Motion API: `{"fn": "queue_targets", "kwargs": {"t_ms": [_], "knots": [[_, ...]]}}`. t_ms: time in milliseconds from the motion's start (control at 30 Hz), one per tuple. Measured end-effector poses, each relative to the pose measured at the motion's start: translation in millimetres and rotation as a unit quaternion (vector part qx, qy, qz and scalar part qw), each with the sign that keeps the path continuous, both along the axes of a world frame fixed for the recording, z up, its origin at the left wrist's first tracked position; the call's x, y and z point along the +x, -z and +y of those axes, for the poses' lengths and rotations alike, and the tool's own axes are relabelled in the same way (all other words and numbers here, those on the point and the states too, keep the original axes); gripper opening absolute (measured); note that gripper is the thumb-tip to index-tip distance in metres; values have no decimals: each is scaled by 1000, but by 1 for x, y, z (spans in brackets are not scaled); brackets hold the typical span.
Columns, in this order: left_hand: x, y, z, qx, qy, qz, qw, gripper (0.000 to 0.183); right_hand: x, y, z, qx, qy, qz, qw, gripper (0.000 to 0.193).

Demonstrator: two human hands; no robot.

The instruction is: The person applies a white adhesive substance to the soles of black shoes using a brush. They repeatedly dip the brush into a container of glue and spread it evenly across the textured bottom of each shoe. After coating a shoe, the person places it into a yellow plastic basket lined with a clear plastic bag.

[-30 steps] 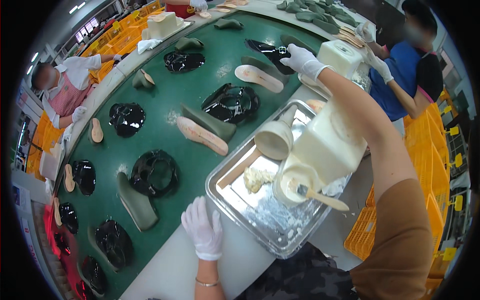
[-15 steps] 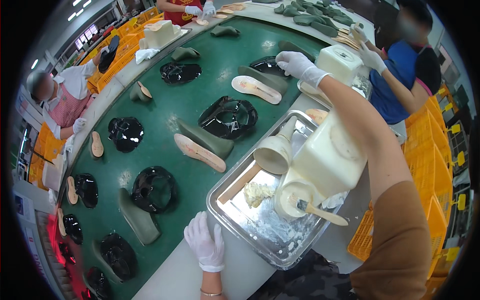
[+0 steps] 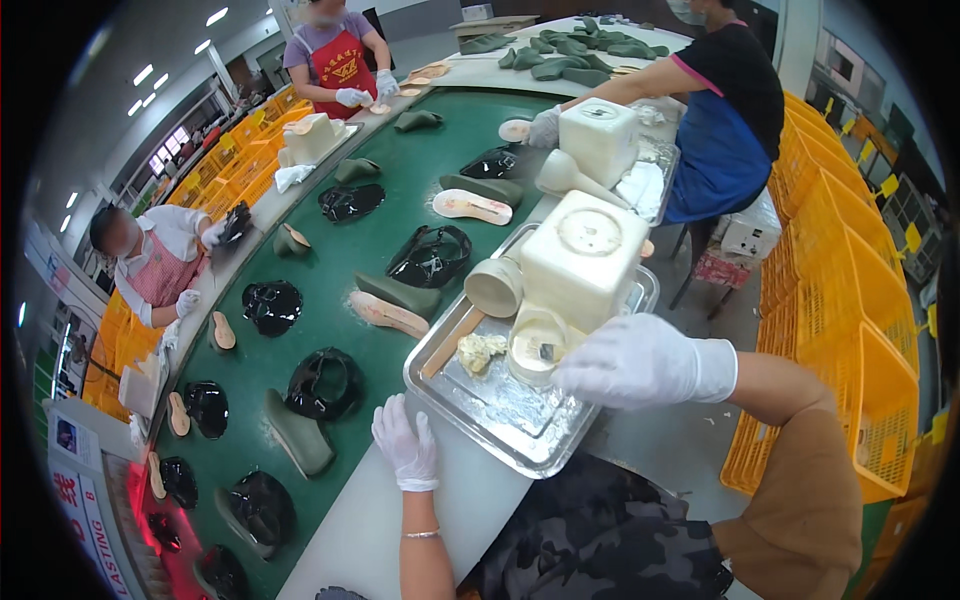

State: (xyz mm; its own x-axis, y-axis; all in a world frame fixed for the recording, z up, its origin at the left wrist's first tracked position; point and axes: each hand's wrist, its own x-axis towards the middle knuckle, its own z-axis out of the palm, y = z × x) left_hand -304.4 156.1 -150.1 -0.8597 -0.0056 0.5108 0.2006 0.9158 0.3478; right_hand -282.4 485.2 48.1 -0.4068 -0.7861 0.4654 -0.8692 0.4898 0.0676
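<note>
Gloved right hand [image 3: 640,358] rests, fingers loosely curled, over small glue tub [image 3: 535,345] in steel tray [image 3: 500,420]; left hand [image 3: 405,445] flat, spread wide on white worktop [image 3: 370,520].

Green conveyor belt [image 3: 330,262] with black shoe uppers [image 3: 432,255], olive lasts [image 3: 400,293], tan insoles [image 3: 472,206].

trays [image 3: 520,425] – 1 | white tubs [image 3: 580,255] – 2 | gloved hands [image 3: 405,445] – 2

Right hand [image 3: 640,360] withdrew, seemingly to tray [image 3: 520,430].
</note>
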Motion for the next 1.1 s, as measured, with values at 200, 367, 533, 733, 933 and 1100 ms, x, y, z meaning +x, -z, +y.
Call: {"fn": "queue_targets", "kwargs": {"t_ms": [200,367,533,733,933,1100], "knots": [[54,-7,6,-61,62,-68,994,48,33,47,57,-451,226,-213,837,31],[132,-27,-3,-58,101,-111,987,50,35,90,55,-484,202,-422,740,49],[204,-30,-17,33,61,-125,990,48,29,98,13,-432,239,-416,764,42],[284,-57,-53,13,-116,-57,992,41,15,119,2,-441,175,-297,829,26],[338,-76,-147,-104,-340,-5,935,36,8,116,-5,-431,122,-254,857,25],[380,-67,-213,-59,-525,-234,816,35,4,121,-4,-394,105,-220,886,26]]}}
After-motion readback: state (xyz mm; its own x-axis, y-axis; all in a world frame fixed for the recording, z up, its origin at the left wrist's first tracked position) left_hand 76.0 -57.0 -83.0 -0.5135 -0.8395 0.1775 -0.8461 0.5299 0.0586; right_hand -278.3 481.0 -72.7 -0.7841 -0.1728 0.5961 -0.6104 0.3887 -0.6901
